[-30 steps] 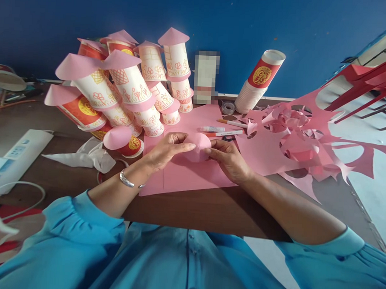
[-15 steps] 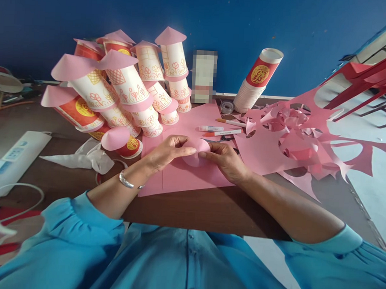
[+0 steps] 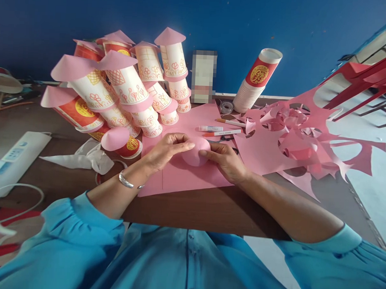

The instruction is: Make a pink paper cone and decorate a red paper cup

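Observation:
Between my two hands is a pink paper circle [image 3: 195, 156], held over the pink sheet [image 3: 178, 178] on the table. My left hand [image 3: 167, 151] pinches its upper left edge between thumb and fingers. On the other side, my right hand [image 3: 227, 161] grips the right edge, the thumb pressed on the paper's face. Just beyond the circle lie a glue stick [image 3: 210, 128], an orange-and-white marker [image 3: 227, 132] and a pair of scissors [image 3: 227, 138], partly hidden by my right hand and the paper.
Paper-cup towers with pink cone roofs [image 3: 117, 75] crowd the left. A tall stack of cups [image 3: 258, 79] leans near the blue wall, beside a tape roll [image 3: 226, 106]. Cut pink scraps [image 3: 308, 141] spread across the right. A white power strip [image 3: 18, 158] lies far left.
My left thumb has shifted slightly left, from the circle's middle toward its edge. More of the paper's face shows now. My right hand keeps nearly the same place.

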The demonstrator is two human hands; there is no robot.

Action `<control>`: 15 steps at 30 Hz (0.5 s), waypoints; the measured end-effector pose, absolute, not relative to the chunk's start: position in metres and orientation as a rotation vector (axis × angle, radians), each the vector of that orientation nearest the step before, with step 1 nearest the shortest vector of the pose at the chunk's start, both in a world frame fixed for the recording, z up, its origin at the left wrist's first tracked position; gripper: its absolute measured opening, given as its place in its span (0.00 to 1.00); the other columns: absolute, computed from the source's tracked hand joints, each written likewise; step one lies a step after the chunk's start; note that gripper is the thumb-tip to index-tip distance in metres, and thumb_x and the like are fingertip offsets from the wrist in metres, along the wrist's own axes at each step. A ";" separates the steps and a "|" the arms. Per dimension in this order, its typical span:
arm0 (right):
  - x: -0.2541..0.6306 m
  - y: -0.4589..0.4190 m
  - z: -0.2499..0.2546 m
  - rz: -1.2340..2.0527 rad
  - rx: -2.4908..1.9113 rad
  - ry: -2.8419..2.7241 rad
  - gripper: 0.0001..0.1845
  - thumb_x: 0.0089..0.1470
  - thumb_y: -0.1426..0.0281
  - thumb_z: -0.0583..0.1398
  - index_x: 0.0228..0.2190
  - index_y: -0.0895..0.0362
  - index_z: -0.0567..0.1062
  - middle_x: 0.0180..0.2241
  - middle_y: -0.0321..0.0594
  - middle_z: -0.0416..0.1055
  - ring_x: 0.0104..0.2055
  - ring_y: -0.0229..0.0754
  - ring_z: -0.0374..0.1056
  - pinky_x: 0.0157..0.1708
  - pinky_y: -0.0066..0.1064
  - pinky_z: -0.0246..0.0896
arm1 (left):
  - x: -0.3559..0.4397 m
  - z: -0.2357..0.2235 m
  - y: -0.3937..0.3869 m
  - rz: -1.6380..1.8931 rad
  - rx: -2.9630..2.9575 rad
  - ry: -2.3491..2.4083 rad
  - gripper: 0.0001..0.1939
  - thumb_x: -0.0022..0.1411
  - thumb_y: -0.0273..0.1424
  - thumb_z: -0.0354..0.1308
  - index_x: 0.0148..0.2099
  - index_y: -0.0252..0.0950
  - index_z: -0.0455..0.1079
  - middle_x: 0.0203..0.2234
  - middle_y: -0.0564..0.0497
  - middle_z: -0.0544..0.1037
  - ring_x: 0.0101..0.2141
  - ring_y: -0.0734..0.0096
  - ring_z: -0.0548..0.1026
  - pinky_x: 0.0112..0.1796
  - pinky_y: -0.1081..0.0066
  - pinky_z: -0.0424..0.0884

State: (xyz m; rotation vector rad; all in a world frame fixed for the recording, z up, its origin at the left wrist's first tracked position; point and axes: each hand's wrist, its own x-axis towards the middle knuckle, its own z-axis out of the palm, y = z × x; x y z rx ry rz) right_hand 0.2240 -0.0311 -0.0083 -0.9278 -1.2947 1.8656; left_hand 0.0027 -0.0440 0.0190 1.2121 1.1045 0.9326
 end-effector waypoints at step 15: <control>0.223 -0.031 -0.007 1.808 -0.908 -1.276 0.28 0.48 0.43 0.78 0.28 0.55 0.83 0.29 0.36 0.76 0.34 0.40 0.67 0.40 0.35 0.64 | 0.004 0.015 -0.044 0.915 1.078 1.013 0.19 0.53 0.44 0.79 0.32 0.35 0.80 0.28 0.51 0.81 0.33 0.70 0.73 0.39 0.69 0.67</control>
